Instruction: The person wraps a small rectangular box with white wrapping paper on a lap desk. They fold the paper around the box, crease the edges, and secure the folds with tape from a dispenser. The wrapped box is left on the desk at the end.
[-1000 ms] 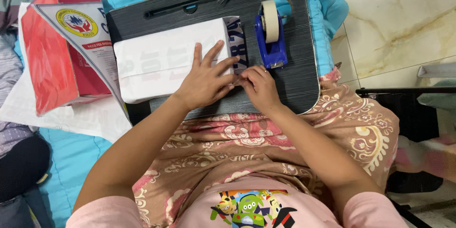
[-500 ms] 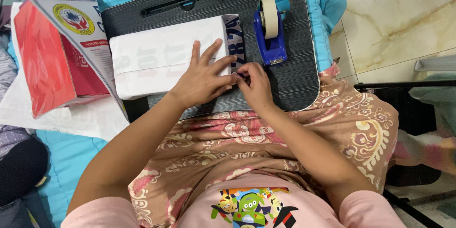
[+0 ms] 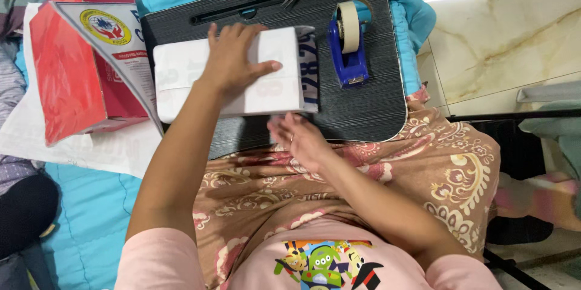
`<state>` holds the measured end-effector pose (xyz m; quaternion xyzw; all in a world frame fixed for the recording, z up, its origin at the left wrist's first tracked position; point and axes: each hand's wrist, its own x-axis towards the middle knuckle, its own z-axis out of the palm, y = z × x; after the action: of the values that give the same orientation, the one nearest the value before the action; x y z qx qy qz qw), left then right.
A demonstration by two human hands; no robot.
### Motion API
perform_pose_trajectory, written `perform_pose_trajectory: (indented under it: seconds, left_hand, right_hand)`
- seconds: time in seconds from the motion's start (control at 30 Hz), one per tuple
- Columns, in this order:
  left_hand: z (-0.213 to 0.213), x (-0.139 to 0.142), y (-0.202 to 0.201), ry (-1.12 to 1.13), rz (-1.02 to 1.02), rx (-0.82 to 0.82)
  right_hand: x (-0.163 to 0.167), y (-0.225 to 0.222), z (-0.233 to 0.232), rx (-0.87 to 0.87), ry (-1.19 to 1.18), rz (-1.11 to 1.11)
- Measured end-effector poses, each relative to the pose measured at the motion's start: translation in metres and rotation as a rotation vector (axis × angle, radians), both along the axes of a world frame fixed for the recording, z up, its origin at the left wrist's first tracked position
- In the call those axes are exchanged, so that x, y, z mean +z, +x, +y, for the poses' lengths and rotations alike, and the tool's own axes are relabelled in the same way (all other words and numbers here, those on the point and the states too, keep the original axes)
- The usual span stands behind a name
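Left hand (image 3: 233, 60) lies flat, fingers spread, on the white-wrapped box (image 3: 236, 72) on the bench (image 3: 363, 108), right hand (image 3: 299, 139) hovers open and empty near its edge; looks light, stiff, slippery paper, so grip the sides.

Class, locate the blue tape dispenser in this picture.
The blue tape dispenser stands on the black lap tray, just right of the white-wrapped box.

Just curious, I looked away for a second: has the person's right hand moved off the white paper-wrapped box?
Yes. The right hand has pulled back toward the person's body, off the white wrapped box and to the near edge of the black lap tray, away from the blue tape dispenser.
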<state>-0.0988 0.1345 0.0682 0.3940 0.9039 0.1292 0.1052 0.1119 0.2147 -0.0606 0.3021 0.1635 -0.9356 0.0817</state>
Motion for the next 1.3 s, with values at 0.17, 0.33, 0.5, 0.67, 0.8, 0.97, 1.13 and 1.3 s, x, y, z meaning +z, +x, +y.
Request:
perform_pose_trajectory:
  seconds: [0.17, 0.33, 0.5, 0.67, 0.8, 0.97, 1.13, 1.3]
  left_hand:
    - [-0.002, 0.017, 0.013, 0.219, 0.149, -0.047]
    - [-0.027, 0.038, 0.025, 0.53, 0.373, -0.085]
    - [-0.054, 0.033, 0.044, 0.864, 0.313, -0.007]
    - [-0.06, 0.004, 0.069, 1.044, 0.243, 0.08]
    - [-0.059, -0.023, 0.099, 0.997, 0.264, 0.196]
    - [-0.077, -0.051, 0.129, 0.957, 0.321, 0.217]
    - [-0.106, -0.059, 0.161, 0.906, 0.334, 0.279]
    - [-0.113, -0.048, 0.176, 0.815, 0.413, 0.311]
  right_hand:
    - [0.013, -0.005, 0.005, -0.133, 0.111, 0.21]
    - [0.046, 0.001, 0.025, -0.183, 0.277, 0.419]
    - [0.079, -0.004, 0.051, -0.102, 0.58, 0.552]
    - [0.093, -0.006, 0.061, -0.058, 0.962, 0.684]
    - [0.092, -0.002, 0.059, -0.083, 1.113, 0.623]
    - [0.09, 0.008, 0.059, -0.005, 1.151, 0.697]
    - [0.102, 0.017, 0.06, 0.11, 1.561, 0.76]
    - [0.119, 0.022, 0.062, 0.164, 1.593, 0.94]
